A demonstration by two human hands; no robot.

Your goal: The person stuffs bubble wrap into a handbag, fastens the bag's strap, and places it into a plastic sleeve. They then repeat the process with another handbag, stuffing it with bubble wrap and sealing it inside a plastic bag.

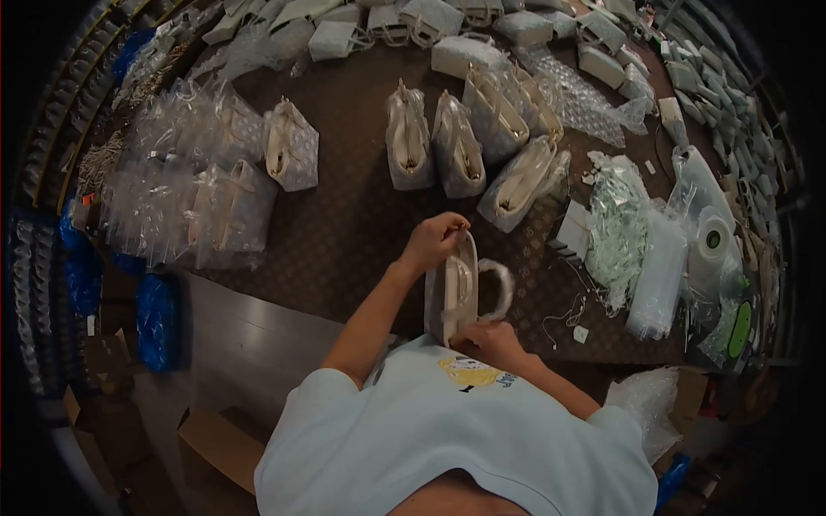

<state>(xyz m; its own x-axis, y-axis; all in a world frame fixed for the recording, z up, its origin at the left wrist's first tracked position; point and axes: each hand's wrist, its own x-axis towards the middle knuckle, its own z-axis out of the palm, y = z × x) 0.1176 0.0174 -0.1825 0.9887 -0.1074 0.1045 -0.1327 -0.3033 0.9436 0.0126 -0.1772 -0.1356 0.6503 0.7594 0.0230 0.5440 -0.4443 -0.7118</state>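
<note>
A pale handbag [437,301] stands close to my body at the table's near edge, its narrow open top running away from me. My left hand [434,242] pinches the far end of that top edge. At the near end, my right hand [492,342] has its fingers curled against the bag, partly hiding that corner. One wrapped handle [499,291] loops out to the right side. Beyond the bag, several similar patterned handbags stand upright, among them one handbag [459,155] straight ahead and a tilted one [516,185] to its right.
Handbags in clear plastic [185,181] crowd the left side, with a single bag [292,148] beside them. To the right lie crumpled wrapping [618,224], a stack of clear sleeves [661,271] and a plastic roll [712,239]. More bags line the back. Cardboard boxes [219,447] sit lower left.
</note>
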